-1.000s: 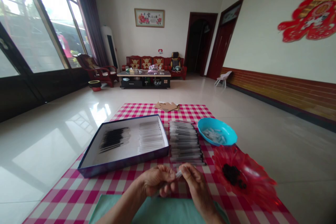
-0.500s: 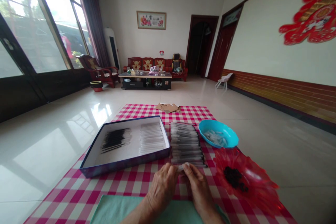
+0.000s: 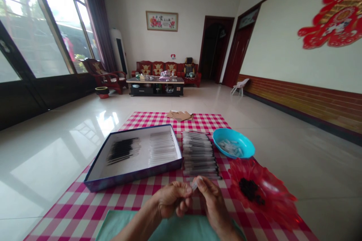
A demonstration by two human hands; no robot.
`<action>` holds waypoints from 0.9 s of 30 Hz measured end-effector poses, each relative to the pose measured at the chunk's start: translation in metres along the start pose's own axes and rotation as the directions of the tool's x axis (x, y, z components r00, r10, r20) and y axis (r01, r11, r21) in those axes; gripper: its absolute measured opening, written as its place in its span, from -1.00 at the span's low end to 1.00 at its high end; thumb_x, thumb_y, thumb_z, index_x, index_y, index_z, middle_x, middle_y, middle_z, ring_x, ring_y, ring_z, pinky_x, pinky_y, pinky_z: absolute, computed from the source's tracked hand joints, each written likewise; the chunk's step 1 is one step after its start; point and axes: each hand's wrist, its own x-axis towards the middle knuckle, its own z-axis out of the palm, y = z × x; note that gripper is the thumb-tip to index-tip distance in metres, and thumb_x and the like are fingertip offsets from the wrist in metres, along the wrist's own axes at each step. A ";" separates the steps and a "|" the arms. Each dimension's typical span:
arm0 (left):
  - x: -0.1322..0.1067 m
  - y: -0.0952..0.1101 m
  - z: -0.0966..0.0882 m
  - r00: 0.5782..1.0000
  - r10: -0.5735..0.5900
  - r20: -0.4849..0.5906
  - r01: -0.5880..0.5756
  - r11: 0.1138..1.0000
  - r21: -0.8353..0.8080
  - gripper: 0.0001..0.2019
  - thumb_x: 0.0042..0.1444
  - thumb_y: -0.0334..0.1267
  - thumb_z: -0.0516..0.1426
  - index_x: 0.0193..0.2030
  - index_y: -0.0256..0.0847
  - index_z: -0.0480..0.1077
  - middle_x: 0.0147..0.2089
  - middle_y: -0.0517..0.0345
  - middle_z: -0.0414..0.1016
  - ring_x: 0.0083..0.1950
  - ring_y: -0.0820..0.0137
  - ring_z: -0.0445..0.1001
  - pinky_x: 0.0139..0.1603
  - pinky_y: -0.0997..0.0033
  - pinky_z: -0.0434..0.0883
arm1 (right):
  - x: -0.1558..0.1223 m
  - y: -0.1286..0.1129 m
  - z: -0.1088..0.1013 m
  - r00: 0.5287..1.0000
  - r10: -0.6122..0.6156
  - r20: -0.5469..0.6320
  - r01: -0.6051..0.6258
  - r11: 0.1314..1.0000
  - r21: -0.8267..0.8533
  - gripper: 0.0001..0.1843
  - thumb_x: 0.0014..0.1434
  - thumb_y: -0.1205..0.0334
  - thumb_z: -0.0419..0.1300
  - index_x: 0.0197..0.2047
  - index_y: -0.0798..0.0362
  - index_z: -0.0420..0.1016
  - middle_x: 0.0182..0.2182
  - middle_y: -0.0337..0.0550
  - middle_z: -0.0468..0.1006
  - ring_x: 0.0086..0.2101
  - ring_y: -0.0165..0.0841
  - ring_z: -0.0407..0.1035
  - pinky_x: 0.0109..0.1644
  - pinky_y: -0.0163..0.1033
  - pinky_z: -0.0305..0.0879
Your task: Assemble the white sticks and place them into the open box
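Observation:
Between my two hands is a pen (image 3: pixel 194 185), of which only a short translucent end, like a cap, shows. My left hand (image 3: pixel 174 197) is closed on it with thumb and fingers. From the other side, my right hand (image 3: pixel 211 197) pinches its upper end; the rest is hidden by fingers. Just beyond lies a row of clear pens (image 3: pixel 199 154) with dark ends. The blue bowl (image 3: pixel 249 150) holds small translucent caps (image 3: pixel 230 147). In the red petal-shaped bowl (image 3: pixel 278 199) sit small black pieces (image 3: pixel 251 191).
Left of the pens stands a shallow box (image 3: pixel 135 177) holding black refills (image 3: pixel 121 150) and clear tubes (image 3: pixel 162 148). A green cloth (image 3: pixel 175 229) lies under my forearms on the checkered tablecloth (image 3: pixel 70 211). Cardboard scraps (image 3: pixel 180 115) rest at the far edge.
My left hand has turned, its fingers now curled beneath the pen, and the forearm has swung left. The translucent piece has tilted more upright. My right hand keeps its pinch nearly in place.

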 end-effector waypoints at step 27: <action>0.005 -0.007 -0.011 0.993 0.071 0.098 -0.073 0.997 0.014 -0.67 -0.17 -0.07 0.28 -0.53 -0.29 0.30 -0.65 0.22 0.35 -0.78 0.62 0.14 -0.79 0.61 0.02 | -0.006 -0.007 0.008 0.996 0.087 -0.002 -0.085 0.976 0.198 -0.68 0.00 -0.03 0.28 -0.31 0.05 0.60 -0.28 -0.03 0.63 -0.25 -0.15 0.48 -0.07 -0.04 0.35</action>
